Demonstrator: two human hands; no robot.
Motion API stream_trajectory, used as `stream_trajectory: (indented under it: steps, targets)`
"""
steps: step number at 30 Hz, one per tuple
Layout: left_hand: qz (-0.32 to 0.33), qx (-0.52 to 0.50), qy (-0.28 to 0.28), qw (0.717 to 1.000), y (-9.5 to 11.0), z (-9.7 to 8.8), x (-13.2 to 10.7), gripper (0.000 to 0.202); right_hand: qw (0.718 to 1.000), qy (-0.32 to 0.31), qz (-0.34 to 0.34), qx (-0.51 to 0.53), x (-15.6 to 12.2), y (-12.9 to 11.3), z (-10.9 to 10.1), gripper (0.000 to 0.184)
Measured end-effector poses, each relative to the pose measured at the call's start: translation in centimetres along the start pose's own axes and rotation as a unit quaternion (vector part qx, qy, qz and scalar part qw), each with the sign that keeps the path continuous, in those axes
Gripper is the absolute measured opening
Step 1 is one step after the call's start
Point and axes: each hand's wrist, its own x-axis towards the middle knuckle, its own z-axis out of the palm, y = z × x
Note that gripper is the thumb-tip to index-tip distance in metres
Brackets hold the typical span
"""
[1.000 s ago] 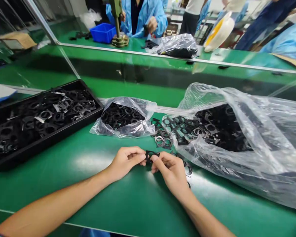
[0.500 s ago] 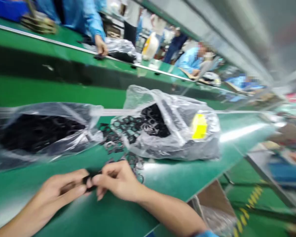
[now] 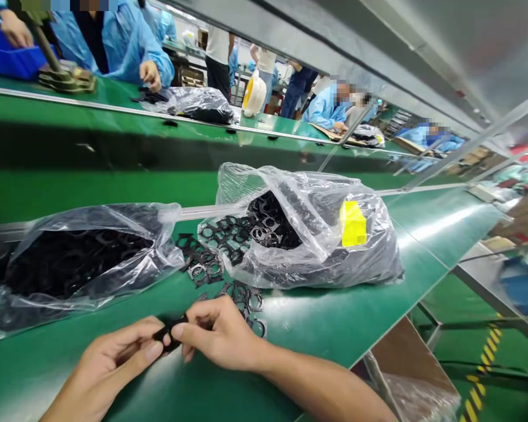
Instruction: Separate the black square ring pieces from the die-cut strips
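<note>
A small black ring-shaped plastic part (image 3: 171, 335) is held over the green bench between my two hands. My left hand (image 3: 114, 357) pinches its left end between thumb and fingers. On its other end, the thumb and curled fingers of my right hand (image 3: 222, 335) close, hiding some of it. Just beyond my right hand, loose black ring-shaped parts (image 3: 206, 268) lie spread on the bench. They trail out of a clear plastic bag (image 3: 308, 246) bearing a yellow label (image 3: 354, 224). A second clear bag (image 3: 92, 258), filled with black parts, lies at left.
A low green wall with a metal rail (image 3: 211, 212) runs behind the bags. Across it, people in blue smocks work at another bench with a blue bin (image 3: 13, 53). An open cardboard box (image 3: 405, 369) stands below the bench's right edge.
The camera view has shifted slightly and become sharper. Both my hands stay on the black part. Across the bench, a co-worker's hand has drawn back from the bench edge.
</note>
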Motion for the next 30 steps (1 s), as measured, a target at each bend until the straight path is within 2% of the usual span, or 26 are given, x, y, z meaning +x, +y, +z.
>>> stream_trajectory:
  steps: [2,5,6,9,11,17,20,25,30]
  targets:
    - [0.007,-0.002,-0.018,1.000,0.1,0.3,0.0,0.031,0.999,0.016,-0.023,-0.045,0.1,0.1,-0.1,0.056]
    - [0.014,-0.020,0.006,1.000,0.8,0.7,0.0,0.029,0.993,0.027,-0.044,-0.108,0.3,-0.2,0.0,0.049]
    - [0.014,-0.036,-0.003,0.999,1.1,0.8,0.0,0.029,0.993,0.028,-0.040,-0.107,0.4,-0.3,0.0,0.049]
    - [0.013,-0.132,-0.079,0.988,2.3,0.9,0.4,0.035,0.997,0.021,-0.023,-0.077,1.1,-0.9,0.2,0.050]
    - [-0.002,-0.186,-0.103,0.977,2.8,0.8,0.8,0.039,0.998,0.000,-0.017,-0.062,1.6,-1.1,0.1,0.048]
    - [0.006,-0.191,-0.089,0.977,2.7,0.6,1.2,0.039,1.000,-0.008,-0.009,-0.018,2.3,-1.1,0.1,0.041]
    - [0.029,-0.173,-0.057,0.983,2.5,0.6,1.2,0.037,1.000,0.003,-0.005,0.022,2.5,-0.9,0.0,0.032]
    - [0.054,-0.123,-0.007,0.991,2.9,0.8,1.2,0.037,0.999,0.025,-0.017,0.022,2.7,-0.7,-0.1,0.025]
    - [0.058,-0.152,-0.020,0.986,2.7,0.9,1.2,0.036,0.997,0.005,0.019,0.074,2.7,-0.4,-0.2,0.022]
